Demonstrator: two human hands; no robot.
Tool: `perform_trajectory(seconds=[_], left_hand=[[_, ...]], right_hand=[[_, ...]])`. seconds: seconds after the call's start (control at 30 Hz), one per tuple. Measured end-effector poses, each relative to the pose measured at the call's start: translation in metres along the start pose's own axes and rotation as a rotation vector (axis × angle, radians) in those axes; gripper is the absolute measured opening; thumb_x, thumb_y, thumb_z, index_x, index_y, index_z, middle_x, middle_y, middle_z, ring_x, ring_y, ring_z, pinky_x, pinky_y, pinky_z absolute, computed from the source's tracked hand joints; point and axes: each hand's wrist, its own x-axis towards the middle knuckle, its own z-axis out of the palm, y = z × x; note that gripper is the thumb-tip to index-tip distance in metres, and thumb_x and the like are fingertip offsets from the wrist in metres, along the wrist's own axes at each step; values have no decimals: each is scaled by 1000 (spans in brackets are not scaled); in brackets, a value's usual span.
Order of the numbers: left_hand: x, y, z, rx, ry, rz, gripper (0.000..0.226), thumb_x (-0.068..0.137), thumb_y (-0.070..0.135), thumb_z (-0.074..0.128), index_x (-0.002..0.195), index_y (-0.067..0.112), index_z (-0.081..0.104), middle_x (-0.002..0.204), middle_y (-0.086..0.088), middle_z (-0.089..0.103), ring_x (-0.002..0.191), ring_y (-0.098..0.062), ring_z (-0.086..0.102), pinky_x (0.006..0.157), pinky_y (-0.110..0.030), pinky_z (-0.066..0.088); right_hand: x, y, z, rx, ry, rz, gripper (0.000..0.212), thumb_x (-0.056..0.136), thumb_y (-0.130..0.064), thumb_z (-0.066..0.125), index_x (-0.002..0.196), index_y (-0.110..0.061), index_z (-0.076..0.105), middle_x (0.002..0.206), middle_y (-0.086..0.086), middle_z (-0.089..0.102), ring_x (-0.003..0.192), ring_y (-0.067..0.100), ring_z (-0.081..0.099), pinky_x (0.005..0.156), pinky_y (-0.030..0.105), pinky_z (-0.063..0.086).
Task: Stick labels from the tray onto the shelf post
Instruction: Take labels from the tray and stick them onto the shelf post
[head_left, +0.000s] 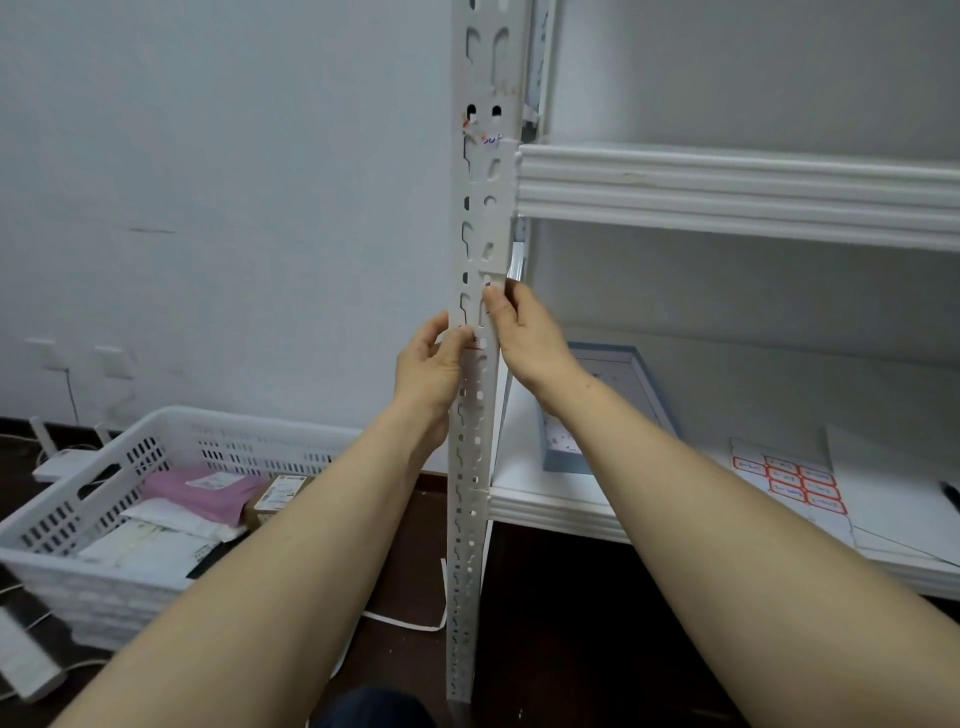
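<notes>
A white slotted shelf post (480, 208) rises through the middle of the view. My left hand (428, 366) grips its left edge, thumb pressing on a small label with red marks (474, 340) on the post's face. My right hand (524, 332) holds the post's right edge a little higher, fingers bent around it. Higher on the post sits another label with handwriting (491, 139). A sheet of red-bordered labels (792, 480) lies on the lower shelf (545, 506) to the right.
A white perforated basket (104, 467) with parcels and a pink bag stands on the dark floor at left. A grey-blue box (605, 410) rests on the lower shelf. An upper shelf rail (727, 187) runs right. Power sockets and cables are at the left wall.
</notes>
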Motion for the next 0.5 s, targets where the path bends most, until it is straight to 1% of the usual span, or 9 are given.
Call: perform_trajectory(seconds=[0.17,0.23,0.37,0.43,0.5], left_hand=[[3,-2,0,-44,-6,-8,35,93,12,52,128,8,54,82,-1,64,57,0,62,58,-16,52],[3,-4,-1,-48,-21,-4,35,93,12,52,128,8,55,86,-1,65,62,-1,63,62,-17,54],[3,-6,-3,-67,-36,-18,37,92,14,54,128,7,55,96,-3,67,76,-6,64,73,-20,54],[3,-6,-3,-69,-27,-29,37,91,16,56,127,9,56,98,-4,67,78,-7,64,72,-21,53],[3,-5,-2,-57,-6,-33,40,90,18,58,129,10,54,103,-6,67,75,-5,65,68,-20,53]], right_hand=[[1,0,0,4,3,-3,38,99,-37,36,126,-12,47,122,5,58,112,19,52,93,31,40],[1,1,1,-3,3,-4,38,99,-36,36,126,-12,47,122,5,58,111,19,52,92,30,40],[1,1,1,-7,13,-2,38,99,-36,37,126,-12,48,121,6,59,113,20,53,96,33,41],[1,1,1,-16,9,-4,39,99,-36,37,126,-11,47,122,6,58,112,20,52,95,33,41],[1,1,1,-18,10,-12,39,99,-36,37,126,-11,47,122,6,58,112,20,53,95,33,41]])
